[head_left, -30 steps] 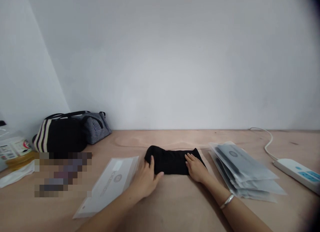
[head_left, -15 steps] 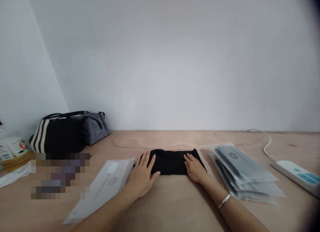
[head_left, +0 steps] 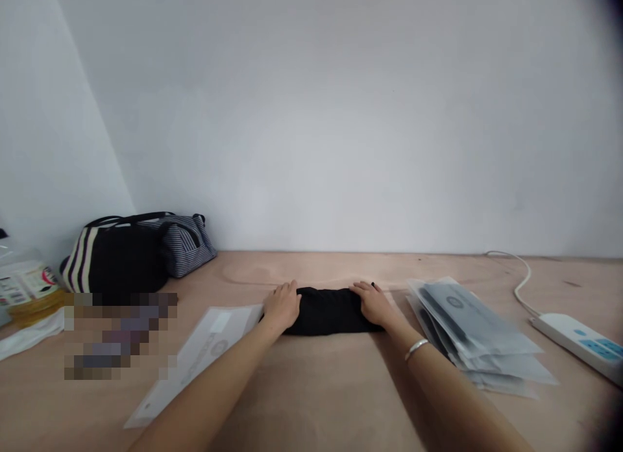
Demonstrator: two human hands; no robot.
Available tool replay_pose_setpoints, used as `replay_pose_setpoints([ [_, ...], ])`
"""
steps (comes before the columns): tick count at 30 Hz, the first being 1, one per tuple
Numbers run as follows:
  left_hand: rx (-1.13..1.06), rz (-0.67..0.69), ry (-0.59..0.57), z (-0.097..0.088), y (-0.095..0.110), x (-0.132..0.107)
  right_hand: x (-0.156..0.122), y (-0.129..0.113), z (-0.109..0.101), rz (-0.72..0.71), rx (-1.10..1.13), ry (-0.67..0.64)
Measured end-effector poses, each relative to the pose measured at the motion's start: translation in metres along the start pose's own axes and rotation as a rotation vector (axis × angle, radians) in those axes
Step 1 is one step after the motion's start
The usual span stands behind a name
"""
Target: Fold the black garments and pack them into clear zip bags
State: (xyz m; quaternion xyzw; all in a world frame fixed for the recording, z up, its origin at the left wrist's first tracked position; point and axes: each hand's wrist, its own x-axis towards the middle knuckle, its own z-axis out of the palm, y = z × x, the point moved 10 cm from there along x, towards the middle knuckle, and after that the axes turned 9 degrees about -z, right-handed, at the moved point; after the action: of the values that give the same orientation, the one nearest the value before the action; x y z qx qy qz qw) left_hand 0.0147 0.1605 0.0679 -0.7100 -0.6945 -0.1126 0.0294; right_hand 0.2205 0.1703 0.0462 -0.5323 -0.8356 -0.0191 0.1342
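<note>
Touches rectangular black fabric (head_left: 325, 313) near opposite ends, with bare left hand (head_left: 283, 305) and right hand (head_left: 372, 304), cannot tell if clamped.

The left hand (head_left: 282, 307) and right hand (head_left: 372, 302) cover parts of a black cloth (head_left: 325, 312); the left forearm (head_left: 217, 384) masks some of a plastic pouch (head_left: 221, 328). A pixelated patch (head_left: 121, 338) obscures the tabletop (head_left: 331, 393). Edges crop a bottle (head_left: 29, 286) and power strip (head_left: 574, 335).

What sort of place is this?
Probably a makeshift workspace in a plain room, home or small workshop; I can't tell which. Clues: a bare-wood tabletop against a pale wall, a white power strip, and a stack of frosted pouches.
</note>
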Motion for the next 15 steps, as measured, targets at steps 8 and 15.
replay_pose_setpoints([
  [8, -0.11, 0.017, 0.044, 0.016, -0.014, 0.02, 0.01, 0.015, 0.003, 0.104, -0.098, -0.03],
  [15, -0.274, 0.091, 0.079, -0.028, -0.011, 0.013, -0.003, -0.001, -0.035, 0.077, -0.228, 0.014],
])
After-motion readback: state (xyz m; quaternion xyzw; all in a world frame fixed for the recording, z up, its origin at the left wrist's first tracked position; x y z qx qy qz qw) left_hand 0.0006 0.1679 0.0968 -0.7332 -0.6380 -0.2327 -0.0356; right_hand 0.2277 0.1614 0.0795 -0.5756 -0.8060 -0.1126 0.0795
